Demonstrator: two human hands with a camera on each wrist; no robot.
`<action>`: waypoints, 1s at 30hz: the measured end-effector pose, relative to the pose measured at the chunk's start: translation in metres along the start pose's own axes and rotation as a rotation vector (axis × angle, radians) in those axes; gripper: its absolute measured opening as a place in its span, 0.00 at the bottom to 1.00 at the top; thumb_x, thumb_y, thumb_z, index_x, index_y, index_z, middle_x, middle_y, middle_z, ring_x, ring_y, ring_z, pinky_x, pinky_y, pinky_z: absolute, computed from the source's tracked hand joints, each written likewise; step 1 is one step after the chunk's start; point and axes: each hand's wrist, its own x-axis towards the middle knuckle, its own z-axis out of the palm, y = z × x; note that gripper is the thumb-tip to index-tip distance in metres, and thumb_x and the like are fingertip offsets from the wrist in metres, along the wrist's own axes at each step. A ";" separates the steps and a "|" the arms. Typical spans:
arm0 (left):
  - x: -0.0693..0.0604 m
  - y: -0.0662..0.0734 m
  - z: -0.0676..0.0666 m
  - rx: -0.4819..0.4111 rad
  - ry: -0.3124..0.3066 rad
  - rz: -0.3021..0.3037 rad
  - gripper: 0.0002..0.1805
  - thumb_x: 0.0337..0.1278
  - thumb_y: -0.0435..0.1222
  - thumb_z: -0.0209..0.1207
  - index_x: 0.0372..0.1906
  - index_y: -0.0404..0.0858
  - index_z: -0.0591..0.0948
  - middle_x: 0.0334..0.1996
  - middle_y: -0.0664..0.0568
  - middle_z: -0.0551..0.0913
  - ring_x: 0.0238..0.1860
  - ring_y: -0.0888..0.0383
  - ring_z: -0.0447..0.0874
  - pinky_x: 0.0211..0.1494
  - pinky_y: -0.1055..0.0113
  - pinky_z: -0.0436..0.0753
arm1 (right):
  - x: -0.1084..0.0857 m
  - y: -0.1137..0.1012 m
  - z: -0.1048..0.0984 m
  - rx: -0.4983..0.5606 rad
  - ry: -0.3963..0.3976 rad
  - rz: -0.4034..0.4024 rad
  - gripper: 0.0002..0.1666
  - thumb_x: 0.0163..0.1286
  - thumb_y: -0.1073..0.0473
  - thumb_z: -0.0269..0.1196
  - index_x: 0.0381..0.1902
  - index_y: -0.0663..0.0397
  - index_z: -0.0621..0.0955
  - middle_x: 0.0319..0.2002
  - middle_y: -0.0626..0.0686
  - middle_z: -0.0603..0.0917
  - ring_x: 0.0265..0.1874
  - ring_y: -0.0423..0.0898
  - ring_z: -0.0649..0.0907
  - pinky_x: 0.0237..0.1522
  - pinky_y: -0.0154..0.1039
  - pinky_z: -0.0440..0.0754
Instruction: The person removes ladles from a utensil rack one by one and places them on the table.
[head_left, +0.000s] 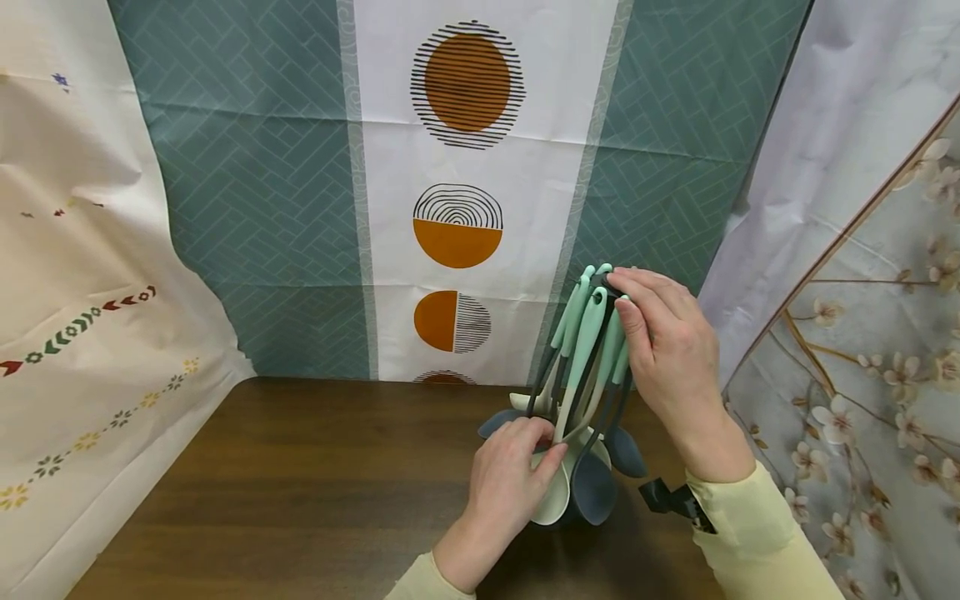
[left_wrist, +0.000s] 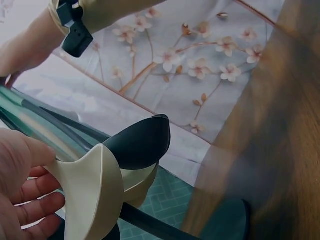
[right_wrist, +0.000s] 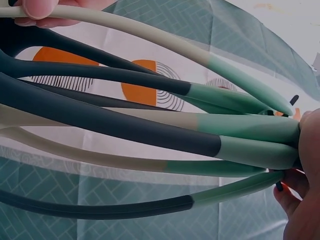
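Note:
Several kitchen utensils with mint-green handle ends hang in a ring from a dark utensil stand (head_left: 609,285) at the right of the table. My right hand (head_left: 671,350) holds the stand's top, its fingers partly hidden behind the handles in the right wrist view. Low at the front, my left hand (head_left: 510,475) pinches the neck of a cream ladle (left_wrist: 87,195). The ladle's handle (right_wrist: 150,35) reaches up to the stand's top. Beside the ladle hangs a dark grey spoon (head_left: 594,492). Another dark head (head_left: 626,452) hangs at the right. The stand's base is hidden.
The brown wooden table (head_left: 315,483) stretches left of the stand. A teal and white patterned cloth (head_left: 262,208) hangs behind, with a floral cloth (head_left: 862,417) close by the right arm. A black camera mount (head_left: 675,502) sits on the right wrist.

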 end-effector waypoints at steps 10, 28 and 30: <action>0.000 -0.001 -0.007 0.023 0.015 0.037 0.10 0.64 0.40 0.79 0.42 0.46 0.86 0.34 0.59 0.85 0.34 0.60 0.83 0.33 0.67 0.80 | -0.001 -0.003 -0.001 -0.002 0.002 0.008 0.22 0.89 0.50 0.58 0.66 0.55 0.88 0.65 0.53 0.88 0.66 0.57 0.84 0.73 0.47 0.75; 0.000 -0.007 -0.023 0.052 0.012 0.063 0.08 0.67 0.38 0.76 0.42 0.46 0.86 0.35 0.60 0.84 0.34 0.60 0.82 0.34 0.64 0.82 | 0.000 -0.005 0.001 -0.006 -0.007 0.018 0.19 0.88 0.55 0.60 0.66 0.56 0.88 0.64 0.55 0.88 0.66 0.58 0.84 0.74 0.46 0.74; 0.000 -0.007 -0.024 0.048 0.007 0.070 0.08 0.68 0.38 0.75 0.43 0.47 0.86 0.35 0.60 0.84 0.34 0.60 0.82 0.34 0.65 0.81 | 0.000 -0.005 0.000 -0.006 -0.003 0.020 0.19 0.87 0.56 0.61 0.66 0.56 0.88 0.64 0.55 0.88 0.66 0.58 0.84 0.73 0.46 0.74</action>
